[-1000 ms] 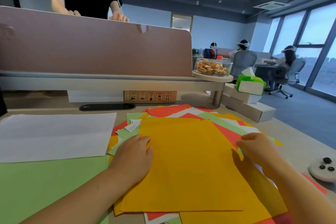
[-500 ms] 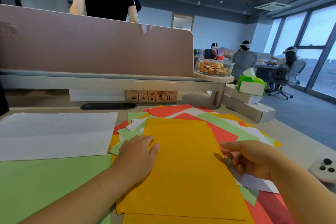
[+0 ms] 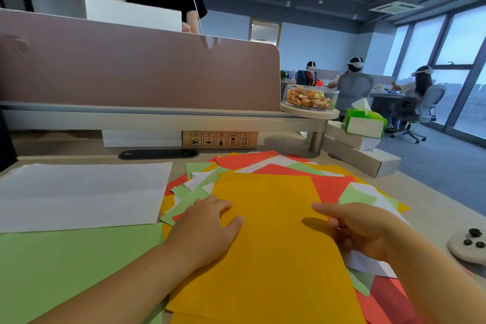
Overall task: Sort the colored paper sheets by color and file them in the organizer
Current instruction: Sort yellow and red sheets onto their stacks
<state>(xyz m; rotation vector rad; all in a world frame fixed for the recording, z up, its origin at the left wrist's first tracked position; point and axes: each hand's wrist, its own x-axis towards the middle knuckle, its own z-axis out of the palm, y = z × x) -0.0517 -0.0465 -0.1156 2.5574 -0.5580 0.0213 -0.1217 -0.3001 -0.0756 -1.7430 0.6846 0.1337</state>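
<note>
Left hand (image 3: 207,226) lay flat on the orange sheet (image 3: 276,244) (bottom edge cut off); right hand (image 3: 365,231) covered its side, grip unclear.

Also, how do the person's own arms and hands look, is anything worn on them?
The left forearm and the right forearm are bare, with no sleeve in view. The left hand and the right hand wear no glove, and no ring, watch or bracelet shows.

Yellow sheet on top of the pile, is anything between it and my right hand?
Nothing visible. The yellow sheet lies topmost, bare at its right edge beside the right hand; only the left hand rests on its left side.
</note>
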